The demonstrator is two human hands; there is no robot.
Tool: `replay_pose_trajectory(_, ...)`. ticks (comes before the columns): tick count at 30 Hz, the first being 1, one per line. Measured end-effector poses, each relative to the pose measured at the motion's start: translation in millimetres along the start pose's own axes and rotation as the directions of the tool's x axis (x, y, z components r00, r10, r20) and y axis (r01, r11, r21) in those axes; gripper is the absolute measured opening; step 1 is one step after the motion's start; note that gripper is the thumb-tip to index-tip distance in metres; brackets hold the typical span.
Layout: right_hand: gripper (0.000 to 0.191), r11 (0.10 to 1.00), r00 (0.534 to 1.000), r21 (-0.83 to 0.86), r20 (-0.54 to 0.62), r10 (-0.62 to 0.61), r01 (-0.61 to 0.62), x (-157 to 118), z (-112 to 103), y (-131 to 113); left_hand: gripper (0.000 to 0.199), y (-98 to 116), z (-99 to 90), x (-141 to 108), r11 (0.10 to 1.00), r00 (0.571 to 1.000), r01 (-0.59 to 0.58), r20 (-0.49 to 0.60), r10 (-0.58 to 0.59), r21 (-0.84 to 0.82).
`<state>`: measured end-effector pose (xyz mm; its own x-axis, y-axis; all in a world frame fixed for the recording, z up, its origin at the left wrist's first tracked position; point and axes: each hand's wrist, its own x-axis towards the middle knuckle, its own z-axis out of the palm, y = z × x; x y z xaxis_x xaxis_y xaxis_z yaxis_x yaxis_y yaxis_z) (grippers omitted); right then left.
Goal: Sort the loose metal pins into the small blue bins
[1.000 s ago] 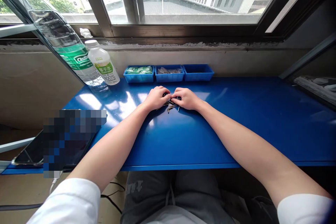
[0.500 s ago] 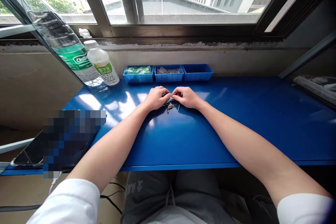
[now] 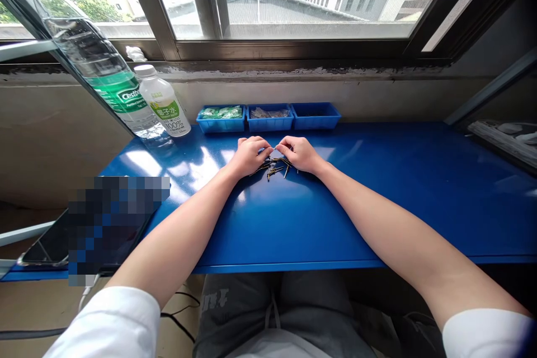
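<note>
Over the blue tabletop [image 3: 285, 224], my left hand [image 3: 250, 155] and my right hand [image 3: 298, 154] meet with their fingertips pinched close together. A tiny pale piece shows between the fingertips, too small to name. Just below the fingers lies a loose pile of thin, dark and brass-coloured metal pins [image 3: 274, 169], some partly hidden under my left hand. Both hands are closed at the thumb and forefinger, a little above the pile.
Three blue bins stand behind my hands: one with green packets [image 3: 221, 112], one with clear bags [image 3: 269, 114], and a right-hand bin [image 3: 315, 122]. A large water bottle [image 3: 113, 78] and a smaller bottle [image 3: 163, 103] stand left. A partly blurred dark device [image 3: 50, 243] lies front left.
Both hands have lifted slightly from the pile, and their fingertips have come together. More of the metal pins show beneath them. The bins and bottles have not moved.
</note>
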<state>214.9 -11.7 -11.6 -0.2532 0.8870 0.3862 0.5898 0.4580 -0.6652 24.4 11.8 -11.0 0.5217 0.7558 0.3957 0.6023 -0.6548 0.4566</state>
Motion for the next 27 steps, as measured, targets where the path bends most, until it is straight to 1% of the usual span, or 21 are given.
replay_pose_trajectory(3, 0.030, 0.992, 0.998, 0.128, -0.054, 0.009, -0.002, -2, -1, -8, 0.022, 1, 1.1, -1, 0.997, 0.997, -0.076, -0.008, 0.076, 0.003)
replay_pose_trajectory(6, 0.033, 0.957, 0.998, 0.289, -0.060, 0.017, 0.001, -3, 1, -19, 0.024, 4, 1.7, -3, 0.989, 0.988, -0.146, -0.050, 0.147, 0.013)
replay_pose_trajectory(9, 0.032, 0.906, 0.996, 0.423, -0.083, 0.045, -0.006, -3, 3, -28, 0.022, 8, 1.0, -2, 0.985, 0.972, -0.175, -0.161, 0.173, 0.004)
replay_pose_trajectory(12, 0.031, 0.870, 0.978, 0.492, -0.158, 0.134, -0.039, -1, 4, -29, 0.023, 10, -0.5, -1, 0.985, 0.939, -0.170, -0.308, 0.152, -0.034)
replay_pose_trajectory(13, 0.030, 0.865, 0.975, 0.498, -0.158, 0.157, -0.059, -1, 3, -28, 0.023, 10, -0.9, 0, 0.983, 0.926, -0.179, -0.347, 0.150, -0.052)
replay_pose_trajectory(14, 0.030, 0.860, 0.977, 0.503, -0.131, 0.169, -0.081, 0, 2, -27, 0.023, 10, -1.1, 1, 0.978, 0.913, -0.195, -0.377, 0.156, -0.069)
replay_pose_trajectory(16, 0.031, 0.834, 0.985, 0.535, -0.018, 0.169, -0.133, 1, 1, -24, 0.023, 10, -1.1, 2, 0.965, 0.894, -0.239, -0.411, 0.177, -0.104)
replay_pose_trajectory(18, 0.031, 0.777, 0.982, 0.601, 0.098, 0.163, -0.189, 0, -1, -21, 0.023, 10, -0.8, 3, 0.954, 0.889, -0.266, -0.418, 0.187, -0.141)
replay_pose_trajectory(19, 0.029, 0.741, 0.977, 0.638, 0.133, 0.166, -0.212, 0, -3, -20, 0.023, 10, -0.9, 3, 0.950, 0.891, -0.269, -0.416, 0.183, -0.158)
replay_pose_trajectory(22, 0.022, 0.658, 0.966, 0.707, 0.191, 0.176, -0.260, -2, -7, -18, 0.023, 12, -2.5, 1, 0.951, 0.919, -0.239, -0.361, 0.157, -0.197)
replay_pose_trajectory(24, 0.022, 0.646, 0.958, 0.708, 0.215, 0.188, -0.285, -2, -11, -17, 0.025, 14, -4.5, -1, 0.959, 0.949, -0.194, -0.287, 0.130, -0.206)
replay_pose_trajectory(27, 0.022, 0.679, 0.951, 0.665, 0.221, 0.217, -0.310, -1, -15, -16, 0.029, 16, -6.7, -2, 0.970, 0.978, -0.134, -0.184, 0.097, -0.201)
